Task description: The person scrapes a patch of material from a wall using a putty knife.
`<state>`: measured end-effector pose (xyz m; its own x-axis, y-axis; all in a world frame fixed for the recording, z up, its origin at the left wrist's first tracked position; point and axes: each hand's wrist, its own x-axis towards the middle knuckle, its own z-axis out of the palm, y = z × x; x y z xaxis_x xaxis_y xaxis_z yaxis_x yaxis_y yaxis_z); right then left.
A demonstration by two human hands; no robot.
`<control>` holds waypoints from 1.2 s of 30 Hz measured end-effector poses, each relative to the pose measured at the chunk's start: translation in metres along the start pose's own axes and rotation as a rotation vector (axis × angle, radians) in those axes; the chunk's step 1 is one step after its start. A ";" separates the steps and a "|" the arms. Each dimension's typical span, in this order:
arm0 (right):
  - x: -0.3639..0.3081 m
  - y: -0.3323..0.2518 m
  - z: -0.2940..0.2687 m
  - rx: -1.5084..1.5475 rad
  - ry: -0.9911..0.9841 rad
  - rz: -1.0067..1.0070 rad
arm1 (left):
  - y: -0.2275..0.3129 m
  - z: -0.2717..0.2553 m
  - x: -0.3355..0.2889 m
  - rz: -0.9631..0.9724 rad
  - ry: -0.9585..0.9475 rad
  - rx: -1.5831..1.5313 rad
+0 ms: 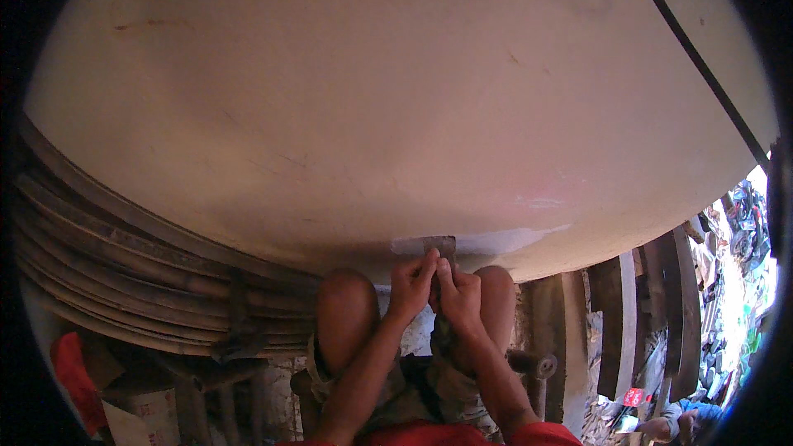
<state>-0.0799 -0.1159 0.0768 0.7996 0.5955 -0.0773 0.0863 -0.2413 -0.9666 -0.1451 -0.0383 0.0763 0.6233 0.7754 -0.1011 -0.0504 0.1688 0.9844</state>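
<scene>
A small flat dark piece (443,243), rather like a scraper blade, rests with its far end against a large beige curved surface (396,116). My right hand (460,293) is closed around its near part, the thumb lying along the top. Beside it, my left hand (410,285) is closed too, its fingertips pinching the same piece from the left. A whitish smeared patch (516,240) spreads on the beige surface to the right of the piece and a little to its left. What lies inside my palms is hidden.
Stacked curved dark slats (124,256) run along the left. A cardboard box (144,417) and a red cloth-like thing (73,376) are at lower left. Upright dark boards (615,322) stand at right, near a round bar end (543,366). Another person (686,421) shows at lower right.
</scene>
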 end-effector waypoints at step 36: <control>-0.004 -0.002 0.005 0.068 -0.013 0.031 | 0.006 -0.001 0.002 -0.089 0.083 0.053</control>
<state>-0.0868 -0.1141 0.0776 0.7932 0.5989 -0.1101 0.0205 -0.2071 -0.9781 -0.1450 -0.0355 0.0824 0.5563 0.8072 -0.1976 0.0449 0.2082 0.9771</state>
